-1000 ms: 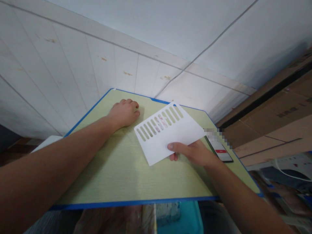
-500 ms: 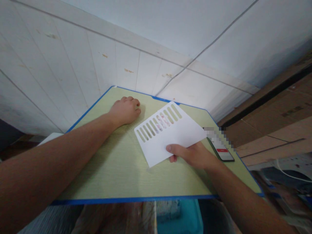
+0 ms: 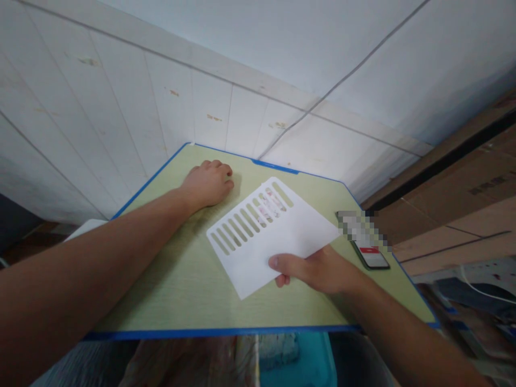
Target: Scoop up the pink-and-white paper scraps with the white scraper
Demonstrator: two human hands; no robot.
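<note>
My right hand (image 3: pixel 308 269) grips a white slotted card (image 3: pixel 258 244) by its near right edge, thumb on top and fingers underneath. The card is tilted above the table, with a row of long rounded slots along its far left side. Through some slots shows a small pink-and-white patterned thing (image 3: pixel 266 209); the card hides the rest of it. Left of the card, my left hand (image 3: pixel 207 183) rests on the table with its fingers curled in. Whatever may be under those fingers is hidden.
The pale green table (image 3: pixel 181 285) has a blue rim. A phone (image 3: pixel 377 259) lies on its right side. White wall panels (image 3: pixel 209 102) with a grey cable stand behind. Cardboard boxes (image 3: pixel 463 199) are at the right, and a teal bin (image 3: pixel 318 360) sits below the front edge.
The slotted card has moved left and nearer to me in my right hand, so the patterned thing shows through slots farther right. My left hand has stayed in place.
</note>
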